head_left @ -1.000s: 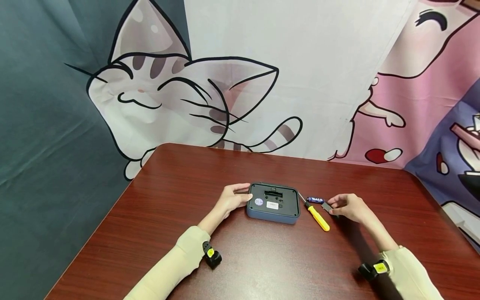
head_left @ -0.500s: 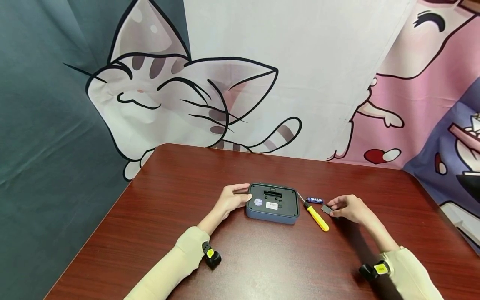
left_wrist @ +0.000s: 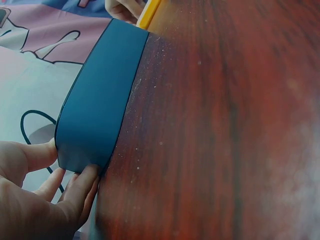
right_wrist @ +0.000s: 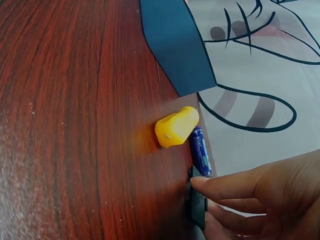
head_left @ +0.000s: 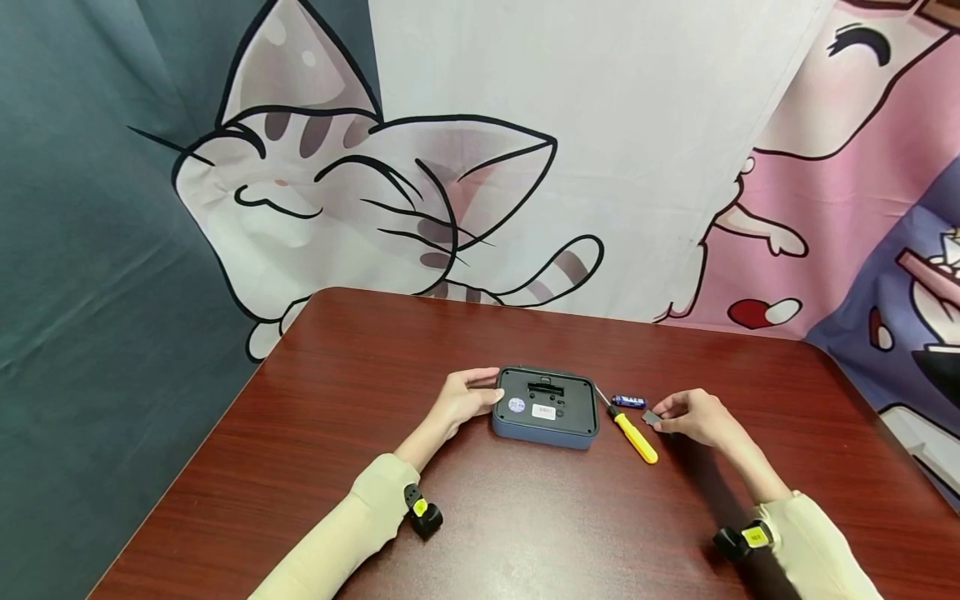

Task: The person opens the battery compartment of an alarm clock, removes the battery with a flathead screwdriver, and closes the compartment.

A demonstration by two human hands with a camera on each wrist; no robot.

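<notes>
A blue box-shaped device [head_left: 577,408] lies on the table with its black back facing up, showing a slotted battery compartment [head_left: 546,388] and two stickers. My left hand [head_left: 461,400] grips its left end, thumb on the top edge and fingers against the side [left_wrist: 82,185]. Between the thumb and fingers of my right hand [head_left: 693,417] is a small dark flat cover [head_left: 652,418], tilted edge-on in the right wrist view. Just beyond that cover lies a blue AA battery [head_left: 629,401]. A screwdriver with a yellow handle [head_left: 637,437] rests between device and right hand.
The reddish-brown wooden table [head_left: 420,333] ends at a back edge against a hanging cloth [head_left: 637,167] printed with cartoon cats. Black cameras are strapped to both wrists, the left camera [head_left: 426,517] and the right camera [head_left: 733,543].
My right hand has shifted very slightly left with the cover, whose tilt has changed a little. The left hand, device, screwdriver and battery stay where they were.
</notes>
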